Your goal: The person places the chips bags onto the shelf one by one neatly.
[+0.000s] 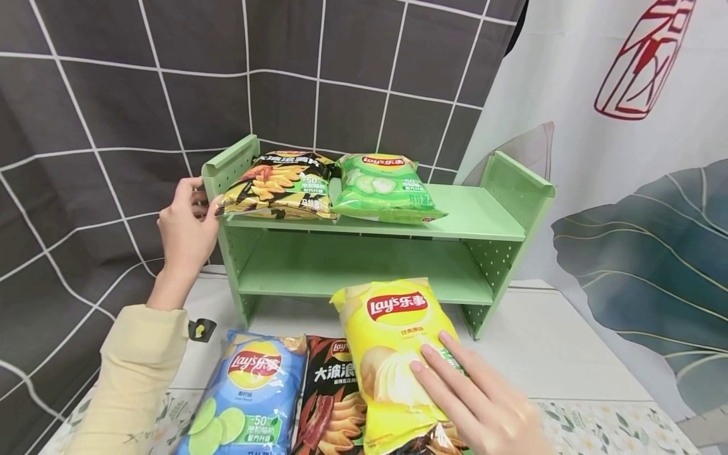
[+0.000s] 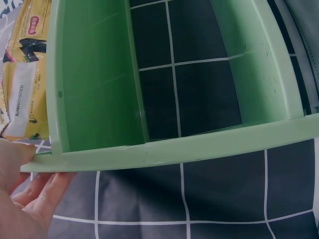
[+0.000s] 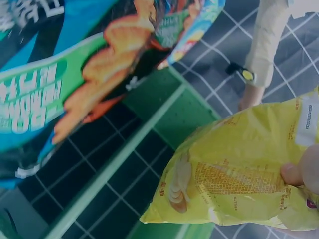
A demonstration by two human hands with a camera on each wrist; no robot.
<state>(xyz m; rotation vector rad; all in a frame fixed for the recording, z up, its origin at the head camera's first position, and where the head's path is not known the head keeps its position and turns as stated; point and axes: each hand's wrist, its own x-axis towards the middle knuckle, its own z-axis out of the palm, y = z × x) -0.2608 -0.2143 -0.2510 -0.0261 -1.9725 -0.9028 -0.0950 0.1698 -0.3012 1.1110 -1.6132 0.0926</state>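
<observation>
My left hand (image 1: 186,226) grips the upper left side panel of a green two-tier shelf (image 1: 364,262). In the left wrist view, the thumb lies on one side of the panel (image 2: 149,155) and the fingers on the other. My right hand (image 1: 483,398) holds a yellow Lay's chip bag (image 1: 392,341) in front of the shelf, fingers spread over its face. The right wrist view shows the thumb (image 3: 299,174) against the bag's back. On the top tier lie a black-and-gold chip bag (image 1: 284,186), beside the left hand, and a green chip bag (image 1: 383,189).
A blue chip bag (image 1: 244,395) and a dark red-black chip bag (image 1: 332,404) lie on the table (image 1: 569,335) before the shelf. Another dark bag (image 1: 438,442) is partly covered by the yellow one. Behind hangs a dark gridded curtain (image 1: 284,38).
</observation>
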